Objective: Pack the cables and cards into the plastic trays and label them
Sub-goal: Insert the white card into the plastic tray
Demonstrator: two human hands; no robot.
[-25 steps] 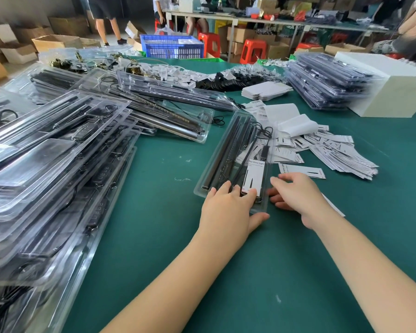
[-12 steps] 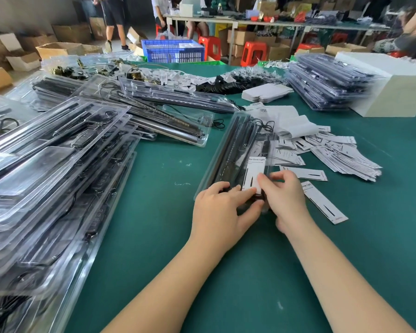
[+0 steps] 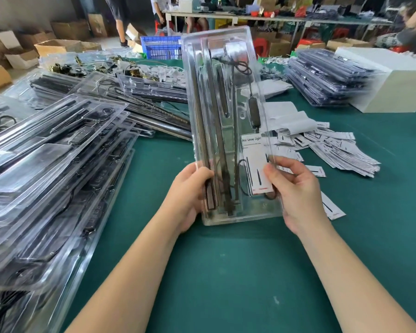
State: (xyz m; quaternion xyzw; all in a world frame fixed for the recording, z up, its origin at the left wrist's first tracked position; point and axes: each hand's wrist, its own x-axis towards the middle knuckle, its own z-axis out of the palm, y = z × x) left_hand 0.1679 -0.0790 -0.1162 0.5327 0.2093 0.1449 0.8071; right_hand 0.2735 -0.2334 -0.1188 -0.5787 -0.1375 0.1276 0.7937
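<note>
Two hands are holding one tray [image 3: 222, 97] upright, its lower edge just above the tabletop [image 3: 226, 272]. The left hand [image 3: 190, 191] is gripping the left edge; the right hand [image 3: 296, 188] is pinching the right edge over the card [image 3: 255, 164]. Risk: if either grip is loosening, the tray may be springing open, spilling the card, cable [image 3: 252, 102] and dark bars [image 3: 202, 131] it is containing.

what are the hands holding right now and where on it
Both hold one clear plastic tray, raised on end. The left hand grips its lower left edge; the right hand grips the lower right edge, thumb over the card.
</note>
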